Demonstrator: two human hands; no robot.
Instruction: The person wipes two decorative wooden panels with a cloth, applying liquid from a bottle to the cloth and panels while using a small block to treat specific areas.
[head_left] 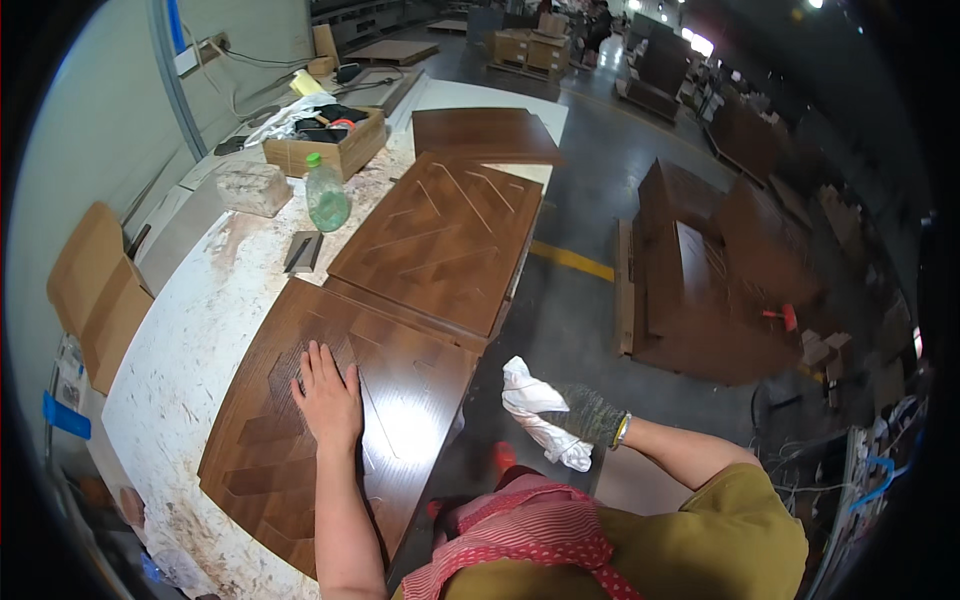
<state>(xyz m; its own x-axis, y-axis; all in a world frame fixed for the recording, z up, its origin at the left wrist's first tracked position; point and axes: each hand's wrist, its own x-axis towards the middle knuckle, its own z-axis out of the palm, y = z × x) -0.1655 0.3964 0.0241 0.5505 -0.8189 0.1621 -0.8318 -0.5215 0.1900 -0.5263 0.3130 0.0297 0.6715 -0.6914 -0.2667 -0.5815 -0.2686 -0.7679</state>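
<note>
my left hand (pixel 327 397) lies flat, fingers spread, pressed palm-down on the near wooden panel (pixel 330 420) in the lower left of the frame. no grip there, just weight on the glossy brown face. the panel carries a herringbone groove pattern and rests on the white, paint-smeared surface (pixel 190 350); its long axis runs from the lower left up toward the middle of the frame, where its far end sits just beside a second panel (pixel 440 240) of the same kind. a third, plainer panel (pixel 485 133) lies beyond that one, toward the top centre.

my right hand (pixel 590 415), in a dark knitted glove, is closed around a crumpled white cloth (pixel 535 410). the grip is pressed together on the cloth, which bunches out to the left of the fist. it hangs in the air right of the panel's near right edge, off the surface and over the grey floor (pixel 590 300), apart from the wood.

so the near panel lies to the left of the cloth, and the left hand is already on it while the right is the one off it, near the edge.

in the upper left of the frame stand a green plastic bottle (pixel 326 195), a metal scraper (pixel 303 251) and a cardboard box (pixel 325 145) of odds and ends. stacks of dark panels (pixel 700 290) sit on the floor at right.
</note>
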